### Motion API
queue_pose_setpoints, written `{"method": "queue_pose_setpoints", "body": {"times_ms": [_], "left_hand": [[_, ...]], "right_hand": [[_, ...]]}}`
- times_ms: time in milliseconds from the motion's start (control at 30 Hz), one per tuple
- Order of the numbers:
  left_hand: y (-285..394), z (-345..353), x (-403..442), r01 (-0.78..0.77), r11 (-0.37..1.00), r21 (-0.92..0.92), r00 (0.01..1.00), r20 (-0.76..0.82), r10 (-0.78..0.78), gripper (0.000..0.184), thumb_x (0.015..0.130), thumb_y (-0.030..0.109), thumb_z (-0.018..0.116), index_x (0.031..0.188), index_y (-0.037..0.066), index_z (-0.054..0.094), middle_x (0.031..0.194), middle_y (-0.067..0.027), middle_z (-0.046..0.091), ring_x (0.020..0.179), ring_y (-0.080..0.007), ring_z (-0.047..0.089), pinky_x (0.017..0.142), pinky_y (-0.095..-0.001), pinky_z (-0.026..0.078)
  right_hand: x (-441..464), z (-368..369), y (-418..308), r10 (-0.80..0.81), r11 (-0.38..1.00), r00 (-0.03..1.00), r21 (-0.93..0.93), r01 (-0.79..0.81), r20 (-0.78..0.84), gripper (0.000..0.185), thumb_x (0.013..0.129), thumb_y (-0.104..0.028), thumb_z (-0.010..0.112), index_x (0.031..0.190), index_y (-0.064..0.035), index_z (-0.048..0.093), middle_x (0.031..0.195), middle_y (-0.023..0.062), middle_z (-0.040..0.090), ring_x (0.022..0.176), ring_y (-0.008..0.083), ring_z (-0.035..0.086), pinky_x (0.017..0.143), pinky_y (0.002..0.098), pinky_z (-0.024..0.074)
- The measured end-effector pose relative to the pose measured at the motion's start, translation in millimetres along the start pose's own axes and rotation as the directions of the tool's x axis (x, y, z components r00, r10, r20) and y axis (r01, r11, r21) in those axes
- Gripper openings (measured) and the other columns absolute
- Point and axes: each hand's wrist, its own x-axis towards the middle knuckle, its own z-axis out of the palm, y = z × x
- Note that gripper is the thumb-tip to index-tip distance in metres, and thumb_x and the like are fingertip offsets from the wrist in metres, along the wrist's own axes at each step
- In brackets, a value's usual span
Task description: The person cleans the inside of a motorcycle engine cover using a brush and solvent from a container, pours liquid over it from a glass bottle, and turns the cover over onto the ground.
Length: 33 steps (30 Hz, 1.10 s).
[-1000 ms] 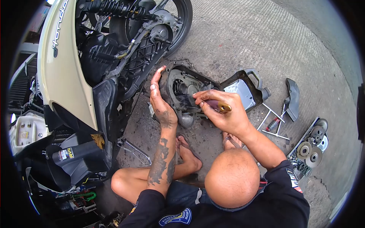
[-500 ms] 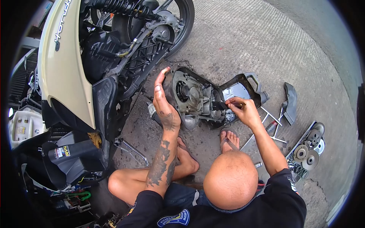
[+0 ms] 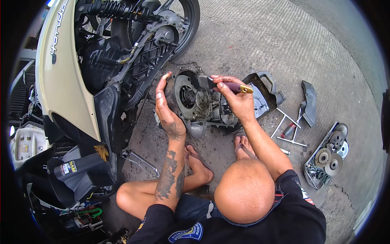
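Observation:
A grey metal engine casing (image 3: 199,99) with a round opening stands on the ground in front of me. My left hand (image 3: 168,112) lies against its left side, palm to the metal and fingers stretched up along the rim. Pinched in my right hand (image 3: 235,97) is a paint brush (image 3: 239,87) with a dark purple handle and a yellowish end. The brush's dark bristles touch the upper part of the casing, right of the round opening. A black pan (image 3: 260,97) with wet-looking liquid sits just right of the casing.
A scooter (image 3: 69,77) with its rear wheel fills the left side. On the right lie a metal stand (image 3: 290,140), a black plastic part (image 3: 309,103) and a tray (image 3: 309,179) of round metal parts. A white plastic container (image 3: 27,142) stands at far left.
The brush in my right hand has gone from the casing's middle to its right end by the pan, then back up-left to its upper rim. My left hand stays on the casing.

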Motion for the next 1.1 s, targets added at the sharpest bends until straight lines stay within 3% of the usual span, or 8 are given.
{"method": "queue_pose_setpoints", "body": {"times_ms": [167, 233, 400, 433, 700, 900, 1033, 1100], "left_hand": [[-3, -3, 9, 0.015, 1.0, 0.009, 1.0, -0.018, -0.015, 0.063, 0.104, 0.04, 0.022, 0.135, -0.007, 0.051, 0.137, -0.0177, 0.055, 0.127, -0.0253, 0.051, 0.114, -0.0379, 0.035], [-6, -2, 11, -0.011, 0.999, -0.035, 1.0, -0.015, 0.01, 0.063, 0.104, 0.039, 0.022, 0.135, -0.007, 0.051, 0.137, -0.0182, 0.055, 0.128, -0.0256, 0.051, 0.114, -0.038, 0.035], [5, 3, 2, -0.021, 1.0, -0.009, 1.0, -0.019, 0.021, 0.063, 0.104, 0.037, 0.02, 0.134, -0.008, 0.052, 0.136, -0.0193, 0.056, 0.129, -0.0266, 0.05, 0.115, -0.0391, 0.034], [4, 0, 1, -0.022, 1.0, -0.003, 1.0, -0.018, 0.022, 0.063, 0.104, 0.037, 0.02, 0.134, -0.008, 0.052, 0.136, -0.0193, 0.056, 0.129, -0.0266, 0.05, 0.115, -0.0391, 0.034], [3, -3, 1, -0.011, 1.0, 0.011, 1.0, 0.01, 0.011, 0.06, 0.104, 0.035, 0.02, 0.136, -0.006, 0.052, 0.14, -0.0163, 0.054, 0.134, -0.026, 0.046, 0.117, -0.0382, 0.028], [-1, -6, 0, -0.011, 0.999, -0.043, 1.0, 0.016, 0.012, 0.06, 0.104, 0.034, 0.02, 0.136, -0.006, 0.051, 0.141, -0.0174, 0.054, 0.133, -0.0261, 0.046, 0.117, -0.038, 0.029], [0, -2, 4, -0.047, 0.999, 0.01, 0.999, -0.007, 0.047, 0.062, 0.103, 0.036, 0.021, 0.133, -0.009, 0.052, 0.136, -0.02, 0.057, 0.127, -0.0273, 0.052, 0.113, -0.0397, 0.036], [2, -2, 2, -0.041, 0.999, 0.022, 0.999, -0.007, 0.041, 0.062, 0.103, 0.036, 0.02, 0.133, -0.009, 0.052, 0.136, -0.02, 0.057, 0.127, -0.0273, 0.052, 0.113, -0.0396, 0.036]], "right_hand": [[-6, -28, 7, 0.036, 0.901, 0.997, -0.434, -0.005, 0.062, 0.015, 0.094, -0.008, 0.067, 0.103, 0.0029, 0.073, 0.087, 0.0069, 0.076, 0.078, 0.0062, 0.065, 0.072, 0.0241, 0.052], [-17, -34, 0, 0.287, 0.86, 0.957, -0.452, -0.236, 0.047, 0.016, 0.095, -0.01, 0.068, 0.103, 0.0025, 0.074, 0.099, 0.007, 0.076, 0.087, 0.0129, 0.07, 0.078, 0.0257, 0.0561], [-31, -2, -38, 0.187, 0.981, 0.972, -0.082, -0.177, 0.141, 0.014, 0.092, -0.005, 0.069, 0.101, 0.0039, 0.074, 0.1, 0.0102, 0.076, 0.091, 0.0122, 0.069, 0.08, 0.0268, 0.056], [-28, 2, -54, 0.135, 0.973, 0.964, -0.213, -0.086, 0.227, 0.014, 0.09, -0.004, 0.07, 0.101, 0.0039, 0.074, 0.1, 0.0109, 0.076, 0.096, 0.0153, 0.07, 0.082, 0.029, 0.0568], [-14, 7, -65, 0.039, 0.999, 0.919, -0.041, -0.025, 0.392, 0.017, 0.088, -0.005, 0.074, 0.102, 0.0031, 0.074, 0.101, 0.0118, 0.076, 0.097, 0.0175, 0.071, 0.084, 0.0302, 0.0569], [-19, -4, -65, 0.364, 0.921, 0.836, -0.025, -0.389, 0.411, 0.015, 0.092, -0.009, 0.07, 0.099, 0.0046, 0.072, 0.096, 0.0101, 0.075, 0.088, 0.0137, 0.071, 0.077, 0.0285, 0.0591], [-11, -2, -76, 0.304, 0.929, 0.865, -0.326, -0.176, 0.398, 0.013, 0.091, -0.008, 0.07, 0.098, 0.0026, 0.07, 0.088, 0.0106, 0.075, 0.079, 0.0112, 0.071, 0.07, 0.0281, 0.0576], [-7, 4, -83, 0.018, 0.893, 0.919, -0.419, 0.162, 0.393, 0.014, 0.091, -0.01, 0.07, 0.097, 0.0024, 0.069, 0.086, 0.0115, 0.074, 0.078, 0.009, 0.07, 0.068, 0.0276, 0.0564]]}}
